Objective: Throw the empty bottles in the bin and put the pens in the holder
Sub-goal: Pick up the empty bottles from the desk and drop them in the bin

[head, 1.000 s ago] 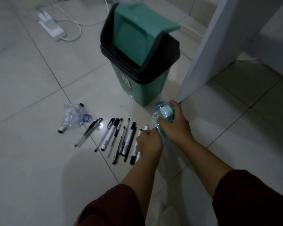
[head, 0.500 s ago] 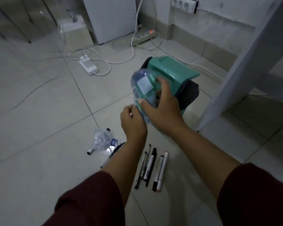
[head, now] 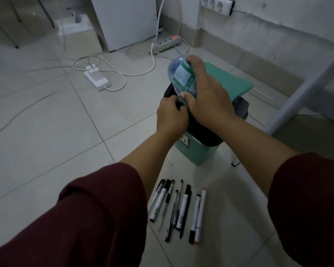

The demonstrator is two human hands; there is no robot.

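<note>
My right hand (head: pixel 208 97) grips a clear plastic bottle (head: pixel 181 76) with a green label and holds it tilted over the open mouth of the green bin (head: pixel 199 151). The bin's green swing lid (head: pixel 229 83) is tipped up behind my hand. At the bottle's lower end, just above the bin's black rim, my left hand (head: pixel 171 116) is closed on the bottle. Several pens and markers (head: pixel 183 207) lie side by side on the floor tiles in front of the bin. No pen holder is in view.
A white adapter (head: pixel 96 78) with looped cables lies on the floor to the far left. A power strip (head: pixel 166 43) sits by the back wall beside a white cabinet (head: pixel 125 22). A white table leg (head: pixel 307 83) slants down right of the bin.
Both hands lifted the labelled bottle from the floor up and forward to the bin's opening. The view rose, and the crushed bottle left of the pens is now hidden behind my left arm.
</note>
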